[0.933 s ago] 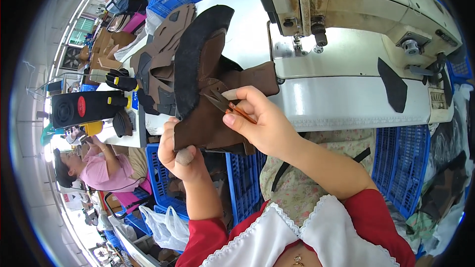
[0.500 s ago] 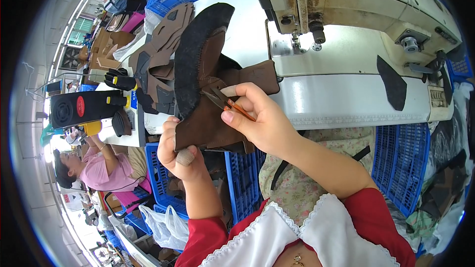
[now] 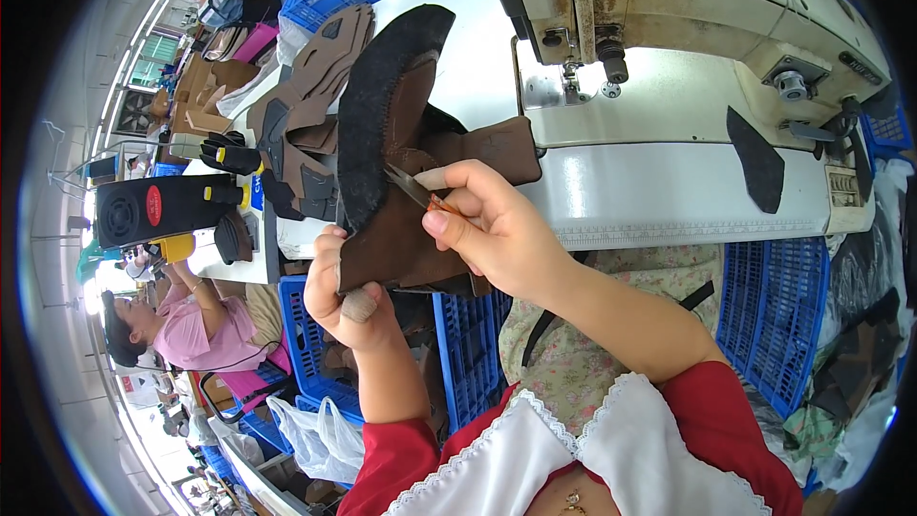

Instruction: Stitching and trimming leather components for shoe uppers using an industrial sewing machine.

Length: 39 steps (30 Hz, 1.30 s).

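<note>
Brown leather-look piece (image 3: 387, 248): centre of frame, bent, seams stitched in pale thread, flap (image 3: 501, 148) sticking out right. Black curved band (image 3: 361, 139) forms its left edge, arcing from top right down to lower left. Thread snips (image 3: 412, 188): orange handles, grey metal blades nearly together, slanted, tips pointing upper left near the band's inner edge.

Workpiece (image 3: 377, 248): held by left hand (image 3: 349, 291) at its near edge. Snips (image 3: 411, 188): held over it by right hand (image 3: 492, 229). Stacked pieces (image 3: 320, 76): placed left of workpiece. Sewing machine (image 3: 697, 14): mounted on table (image 3: 659, 196), right rear. Loose piece (image 3: 755, 162): laid before it, at right. Crates (image 3: 774, 334): set below, either side of cloth (image 3: 573, 363).
</note>
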Each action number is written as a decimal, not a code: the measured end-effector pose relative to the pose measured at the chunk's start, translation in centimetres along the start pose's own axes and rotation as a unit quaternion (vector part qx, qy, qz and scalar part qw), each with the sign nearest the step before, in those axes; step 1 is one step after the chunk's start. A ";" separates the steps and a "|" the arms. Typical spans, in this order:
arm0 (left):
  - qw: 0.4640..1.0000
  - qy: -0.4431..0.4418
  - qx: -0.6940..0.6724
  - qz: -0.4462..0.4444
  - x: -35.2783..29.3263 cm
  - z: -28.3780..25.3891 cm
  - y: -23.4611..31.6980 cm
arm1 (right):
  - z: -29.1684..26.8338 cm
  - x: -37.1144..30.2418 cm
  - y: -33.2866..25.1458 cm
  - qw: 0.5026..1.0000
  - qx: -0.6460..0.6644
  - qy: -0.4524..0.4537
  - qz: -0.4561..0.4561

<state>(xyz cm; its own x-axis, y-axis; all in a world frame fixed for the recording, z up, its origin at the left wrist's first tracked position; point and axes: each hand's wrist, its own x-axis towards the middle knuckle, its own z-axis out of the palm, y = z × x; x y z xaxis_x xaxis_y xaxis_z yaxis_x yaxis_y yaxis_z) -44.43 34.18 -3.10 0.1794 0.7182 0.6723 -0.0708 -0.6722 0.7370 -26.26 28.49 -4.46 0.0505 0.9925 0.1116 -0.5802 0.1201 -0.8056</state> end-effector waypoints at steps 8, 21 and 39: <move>1.000 -0.011 -0.001 0.015 0.1 0.0 -0.1 | -0.4 0.2 0.3 1.000 0.004 0.004 0.009; 0.975 -0.107 0.099 0.167 1.2 -2.8 1.6 | -3.6 -4.4 -1.9 0.998 0.008 -0.060 -0.003; 0.989 -0.069 0.050 0.120 -0.3 -1.0 0.4 | -1.1 -2.2 0.9 0.999 0.009 -0.025 -0.042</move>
<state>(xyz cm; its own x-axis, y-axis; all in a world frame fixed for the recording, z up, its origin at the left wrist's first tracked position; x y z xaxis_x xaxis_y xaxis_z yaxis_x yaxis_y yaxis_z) -45.45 33.90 -2.93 0.3015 0.5084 0.8066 -0.0323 -0.8400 0.5416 -25.97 26.45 -6.07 0.0592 0.9764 0.2079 -0.5898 0.2023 -0.7818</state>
